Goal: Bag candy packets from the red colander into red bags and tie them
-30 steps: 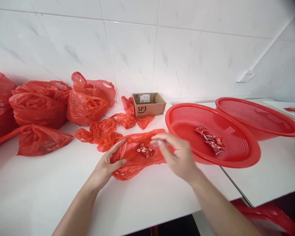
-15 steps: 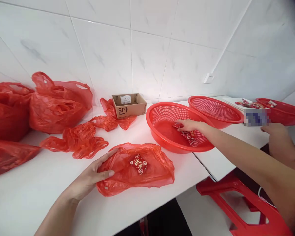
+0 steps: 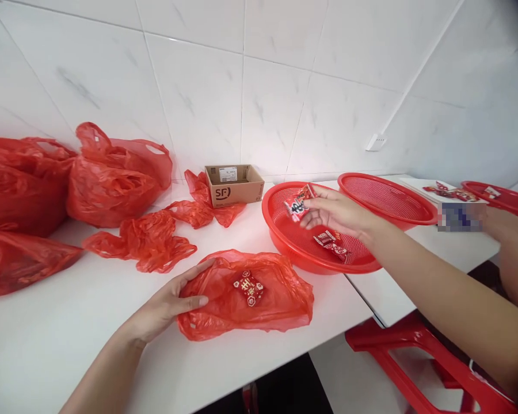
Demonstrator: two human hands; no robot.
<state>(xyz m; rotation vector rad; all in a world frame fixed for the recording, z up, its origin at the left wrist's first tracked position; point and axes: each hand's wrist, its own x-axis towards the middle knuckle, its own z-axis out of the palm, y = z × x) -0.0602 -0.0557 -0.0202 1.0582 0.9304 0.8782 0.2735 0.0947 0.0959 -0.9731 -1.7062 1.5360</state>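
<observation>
My left hand (image 3: 172,305) grips the edge of a thin red plastic bag (image 3: 280,299) that lies spread on the white table. On the bag rests a small red packet (image 3: 249,288) with gold characters and white flower shapes at its corners. My right hand (image 3: 328,210) is over the near red plastic basket (image 3: 280,236), its fingers closed on a red and white snack packet (image 3: 300,204) with dark lettering. Further red packets (image 3: 331,244) lie in the bottom of that basket, below my right hand.
Crumpled red bags (image 3: 149,241) lie to the left, with bulging bags (image 3: 116,184) behind them. An SF cardboard box (image 3: 237,192) stands by the tiled wall. A second basket (image 3: 384,201) sits behind the first. At right are another person's arm (image 3: 515,247) and a red stool (image 3: 410,356).
My right hand has lifted a snack packet from the basket bottom and moved slightly left. The left hand keeps its hold on the bag. At right, the other person's arm has shifted.
</observation>
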